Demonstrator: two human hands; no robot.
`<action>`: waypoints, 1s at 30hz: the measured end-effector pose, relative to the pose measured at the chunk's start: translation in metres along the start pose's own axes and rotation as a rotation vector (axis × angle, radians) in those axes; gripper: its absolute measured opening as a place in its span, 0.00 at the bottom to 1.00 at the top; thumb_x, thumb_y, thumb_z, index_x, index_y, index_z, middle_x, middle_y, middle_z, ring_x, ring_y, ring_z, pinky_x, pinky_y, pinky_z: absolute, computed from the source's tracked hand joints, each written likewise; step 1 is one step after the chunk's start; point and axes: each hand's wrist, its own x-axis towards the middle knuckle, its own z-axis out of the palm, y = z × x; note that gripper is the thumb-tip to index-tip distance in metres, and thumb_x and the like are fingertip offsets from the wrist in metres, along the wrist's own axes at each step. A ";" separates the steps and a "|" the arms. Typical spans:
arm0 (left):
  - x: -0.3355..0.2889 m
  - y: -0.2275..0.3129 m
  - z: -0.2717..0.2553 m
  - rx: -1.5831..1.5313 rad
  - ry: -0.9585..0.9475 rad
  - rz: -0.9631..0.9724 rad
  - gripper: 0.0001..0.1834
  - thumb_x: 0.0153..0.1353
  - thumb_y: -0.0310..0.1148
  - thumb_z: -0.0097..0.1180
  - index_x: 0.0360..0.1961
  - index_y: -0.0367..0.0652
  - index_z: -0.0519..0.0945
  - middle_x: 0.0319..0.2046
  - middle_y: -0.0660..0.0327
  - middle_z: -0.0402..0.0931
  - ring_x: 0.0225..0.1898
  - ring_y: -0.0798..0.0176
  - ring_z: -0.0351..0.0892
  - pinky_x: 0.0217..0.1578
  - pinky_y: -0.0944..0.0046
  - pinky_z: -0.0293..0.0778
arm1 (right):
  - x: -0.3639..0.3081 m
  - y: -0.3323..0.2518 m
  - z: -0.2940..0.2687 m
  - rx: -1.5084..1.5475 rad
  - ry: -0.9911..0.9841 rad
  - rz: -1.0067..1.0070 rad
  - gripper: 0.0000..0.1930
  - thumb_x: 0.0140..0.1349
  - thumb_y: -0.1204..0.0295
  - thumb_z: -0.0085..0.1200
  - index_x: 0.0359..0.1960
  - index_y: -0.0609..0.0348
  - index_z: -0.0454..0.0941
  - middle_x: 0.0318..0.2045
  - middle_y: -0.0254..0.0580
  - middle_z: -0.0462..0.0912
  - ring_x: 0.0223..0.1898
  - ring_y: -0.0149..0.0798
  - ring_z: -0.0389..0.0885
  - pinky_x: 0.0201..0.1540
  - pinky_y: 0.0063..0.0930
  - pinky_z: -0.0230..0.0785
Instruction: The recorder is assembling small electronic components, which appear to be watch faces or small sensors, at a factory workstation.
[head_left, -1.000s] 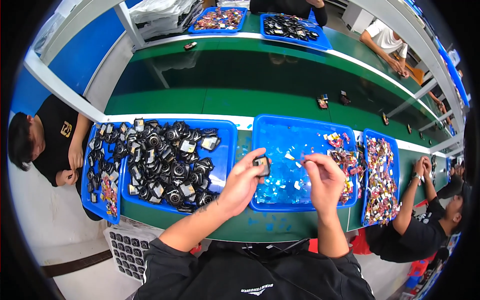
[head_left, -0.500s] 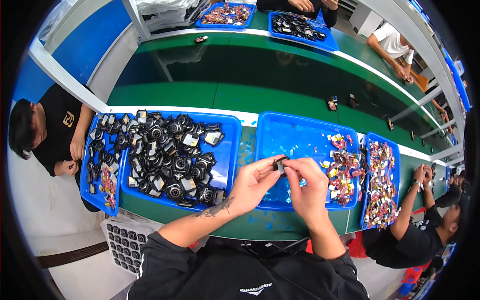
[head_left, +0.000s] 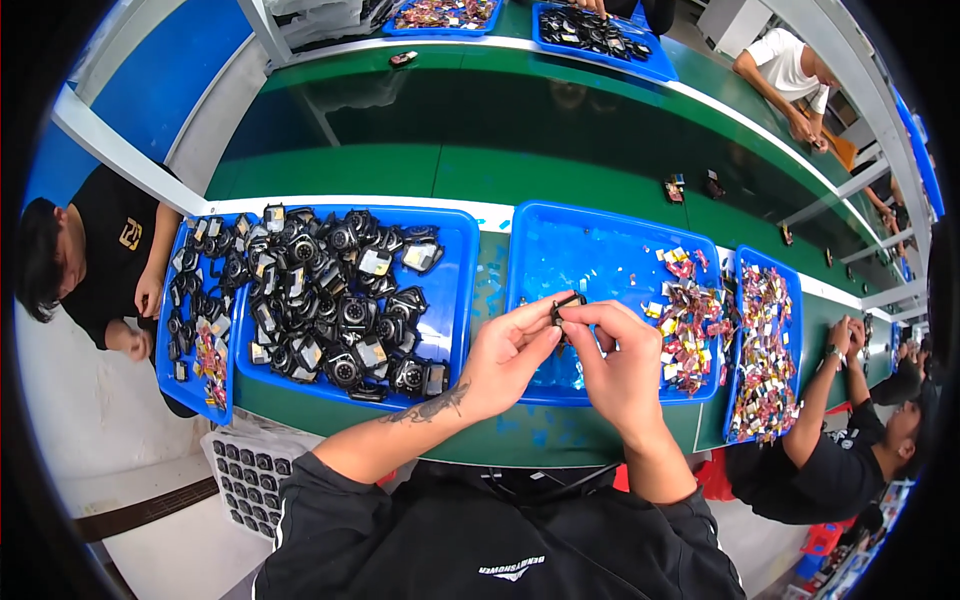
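Note:
Both hands meet over the near edge of the middle blue tray (head_left: 580,240), holding a small black watch housing (head_left: 568,306) between them. My left hand (head_left: 510,350) pinches it from the left with thumb and fingers. From the other side, my right hand (head_left: 620,360) grips it between thumb and forefinger. The fingers cover much of the housing, so its inner side is hidden. A heap of small red, yellow and white flex parts (head_left: 690,345) lies in the right part of this tray. To the left, a blue tray (head_left: 455,290) is piled with black watch housings (head_left: 345,300).
A narrower tray of flex parts (head_left: 762,350) stands at right, a mixed tray (head_left: 208,345) at far left. Beyond runs a green belt (head_left: 480,170) carrying a few scattered parts. Co-workers sit left, right and across. A rack of black pieces (head_left: 250,480) stands low left.
The housing has been turned in my fingers: its flat greyish face showed before, and now a dark, narrow side shows. My hands stay together in nearly the same place. The view has tilted slightly.

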 end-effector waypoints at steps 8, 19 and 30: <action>-0.002 -0.002 0.003 0.029 0.022 0.007 0.23 0.69 0.22 0.47 0.65 0.33 0.65 0.55 0.58 0.74 0.55 0.70 0.73 0.55 0.69 0.69 | -0.003 -0.001 0.000 -0.002 0.000 0.112 0.05 0.55 0.79 0.62 0.33 0.60 0.81 0.25 0.41 0.81 0.19 0.34 0.71 0.21 0.28 0.63; -0.008 0.001 0.003 0.098 -0.024 0.010 0.22 0.69 0.22 0.46 0.65 0.34 0.66 0.52 0.59 0.75 0.52 0.71 0.74 0.54 0.68 0.70 | -0.001 0.002 -0.009 -0.156 0.073 -0.004 0.14 0.45 0.79 0.68 0.25 0.60 0.71 0.25 0.42 0.75 0.26 0.40 0.75 0.26 0.28 0.67; 0.000 0.002 0.004 0.004 0.119 0.156 0.18 0.68 0.21 0.46 0.59 0.35 0.71 0.52 0.54 0.77 0.53 0.65 0.76 0.53 0.66 0.71 | -0.020 0.027 -0.011 0.575 -0.112 0.413 0.08 0.59 0.82 0.60 0.39 0.65 0.77 0.35 0.36 0.81 0.37 0.25 0.79 0.37 0.17 0.76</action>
